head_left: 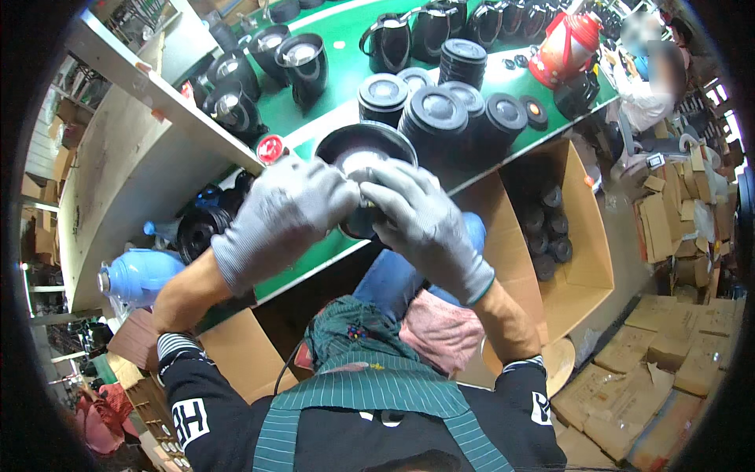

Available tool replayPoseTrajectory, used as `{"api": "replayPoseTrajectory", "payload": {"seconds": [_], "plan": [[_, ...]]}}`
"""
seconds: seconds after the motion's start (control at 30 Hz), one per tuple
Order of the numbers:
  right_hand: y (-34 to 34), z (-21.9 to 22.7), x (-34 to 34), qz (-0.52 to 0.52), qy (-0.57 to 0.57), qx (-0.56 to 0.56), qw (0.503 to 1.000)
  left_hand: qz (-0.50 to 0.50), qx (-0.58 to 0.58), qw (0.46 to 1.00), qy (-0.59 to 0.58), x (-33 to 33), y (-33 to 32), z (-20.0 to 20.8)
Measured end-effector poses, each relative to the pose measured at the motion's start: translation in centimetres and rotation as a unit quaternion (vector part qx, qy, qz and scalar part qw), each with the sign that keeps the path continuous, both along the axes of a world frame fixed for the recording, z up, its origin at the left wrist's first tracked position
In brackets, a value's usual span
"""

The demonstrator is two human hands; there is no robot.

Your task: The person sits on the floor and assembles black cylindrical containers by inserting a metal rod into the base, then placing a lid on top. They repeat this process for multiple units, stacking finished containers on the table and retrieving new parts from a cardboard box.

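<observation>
In front of me at the green table's near edge is a black vacuum-flask body [336, 143] with a wide flared rim and a pale inside. My left hand [291, 208], in a grey glove, has its fingers closed at the near side of that opening. Opposite it, my right hand [425, 216], also gloved, bends its fingers together over the opening. The fingertips nearly meet, and whatever they pinch is hidden. Just beyond my left knuckles shows a small round red-and-white thing [270, 149] whose kind I cannot make out.
Stacked black lids [435, 108] stand just beyond on the green table [346, 63]. Black flasks [303, 63] and a red flask [568, 46] are farther back. A blue flask [141, 275] lies left. An open carton [586, 252] with black round parts stands right. Another person [649, 90] is far right.
</observation>
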State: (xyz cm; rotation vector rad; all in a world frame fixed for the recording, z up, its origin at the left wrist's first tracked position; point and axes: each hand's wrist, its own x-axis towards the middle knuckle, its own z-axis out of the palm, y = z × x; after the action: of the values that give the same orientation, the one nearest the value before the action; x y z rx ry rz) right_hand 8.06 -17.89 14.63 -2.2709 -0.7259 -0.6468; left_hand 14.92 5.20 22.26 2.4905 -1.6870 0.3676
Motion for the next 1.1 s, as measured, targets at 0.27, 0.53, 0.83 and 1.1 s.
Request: {"api": "replayPoseTrajectory", "payload": {"seconds": [0.27,0.53,0.83,1.1], "plan": [[-0.5,-4.2,-9.6,-0.059,0.063,0.124,0.988,0.212,-0.575,0.672,0.414,-5.9,5.1,-11.1],[-0.7,-4.6,-8.6,0.044,0.098,0.246,0.963,0.108,-0.383,0.656,0.641,-8.4,6.9,-27.3],[-5.4,-4.0,2.9,-0.019,0.053,0.102,0.993,0.128,-0.385,0.649,0.643,-3.3,4.7,-29.9],[-10.6,-8.6,16.9,-0.254,0.073,-0.134,0.955,0.123,-0.368,0.656,0.647,-2.7,3.9,-30.2]]}}
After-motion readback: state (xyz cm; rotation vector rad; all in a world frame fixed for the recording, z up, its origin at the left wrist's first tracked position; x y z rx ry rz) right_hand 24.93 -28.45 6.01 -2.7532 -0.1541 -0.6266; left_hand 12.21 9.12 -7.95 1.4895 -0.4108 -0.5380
